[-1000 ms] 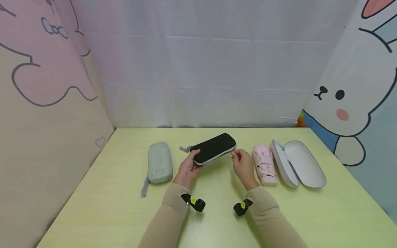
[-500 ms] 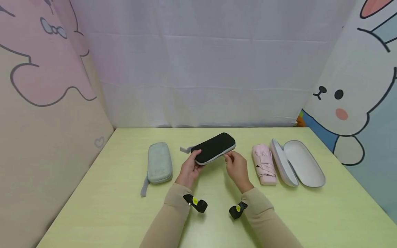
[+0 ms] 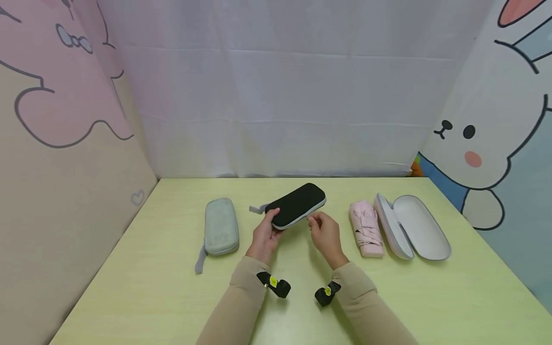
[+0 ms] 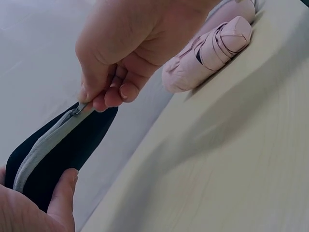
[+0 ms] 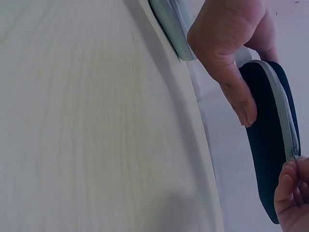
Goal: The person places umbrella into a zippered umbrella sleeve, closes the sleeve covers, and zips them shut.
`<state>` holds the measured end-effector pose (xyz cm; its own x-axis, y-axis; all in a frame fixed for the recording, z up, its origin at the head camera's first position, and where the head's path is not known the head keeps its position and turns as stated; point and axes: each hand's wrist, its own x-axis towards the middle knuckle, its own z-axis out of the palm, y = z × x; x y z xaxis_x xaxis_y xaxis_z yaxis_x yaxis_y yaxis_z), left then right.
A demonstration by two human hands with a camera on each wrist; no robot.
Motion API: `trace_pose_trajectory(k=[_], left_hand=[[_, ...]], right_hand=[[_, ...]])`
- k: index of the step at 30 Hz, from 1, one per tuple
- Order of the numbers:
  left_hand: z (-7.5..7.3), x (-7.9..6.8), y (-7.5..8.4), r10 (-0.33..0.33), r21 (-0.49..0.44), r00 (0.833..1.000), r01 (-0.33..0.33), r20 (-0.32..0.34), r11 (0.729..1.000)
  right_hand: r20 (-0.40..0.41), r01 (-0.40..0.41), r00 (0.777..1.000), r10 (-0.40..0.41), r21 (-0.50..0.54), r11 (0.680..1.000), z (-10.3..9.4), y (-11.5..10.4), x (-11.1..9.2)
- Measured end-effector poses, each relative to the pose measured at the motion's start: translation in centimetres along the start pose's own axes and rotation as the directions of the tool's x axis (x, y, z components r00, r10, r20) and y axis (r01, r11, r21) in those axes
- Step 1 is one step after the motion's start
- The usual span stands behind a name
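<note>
Fingers curled round the zip pull (image 4: 76, 112), the right hand (image 3: 327, 235) has shifted toward the left hand (image 3: 264, 237) along the near side of a black case (image 3: 297, 206), apparently working its zip (image 4: 41, 147) partway. The left hand grips the case's left end, tilting it above the table (image 3: 151, 297), nearer the far edge.

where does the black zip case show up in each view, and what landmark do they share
Head: black zip case just below centre, held in the left hand.
Left wrist: lower left.
Right wrist: far right, lengthwise down the picture.
Shared landmark: right hand at its zip pull.
</note>
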<state>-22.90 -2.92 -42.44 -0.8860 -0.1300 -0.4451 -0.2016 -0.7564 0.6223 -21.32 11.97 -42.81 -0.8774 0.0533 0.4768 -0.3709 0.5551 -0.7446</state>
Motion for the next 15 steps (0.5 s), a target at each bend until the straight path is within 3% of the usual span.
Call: trace_pose_trajectory(k=[7, 10, 12, 15], left_hand=[[0.13, -0.23, -0.20, 0.011, -0.036, 1.000, -0.011, -0.008, 0.999], [0.17, -0.35, -0.22, 0.010, -0.045, 1.000, -0.011, -0.007, 0.999], [0.20, -0.36, -0.25, 0.005, -0.050, 1.000, -0.005, 0.001, 0.999], [0.14, -0.33, -0.15, -0.014, -0.032, 0.999, 0.016, 0.052, 0.999]], right_hand=[[0.005, -0.036, 0.999, 0.036, 0.044, 0.998, 0.28, -0.38, -0.11], [0.030, -0.097, 0.995, 0.094, 0.117, 0.988, 0.29, -0.37, 0.00], [0.074, -0.195, 0.980, 0.183, 0.236, 0.952, 0.29, -0.28, 0.10], [0.133, -0.344, 0.939, 0.318, 0.400, 0.849, 0.27, -0.07, 0.35]])
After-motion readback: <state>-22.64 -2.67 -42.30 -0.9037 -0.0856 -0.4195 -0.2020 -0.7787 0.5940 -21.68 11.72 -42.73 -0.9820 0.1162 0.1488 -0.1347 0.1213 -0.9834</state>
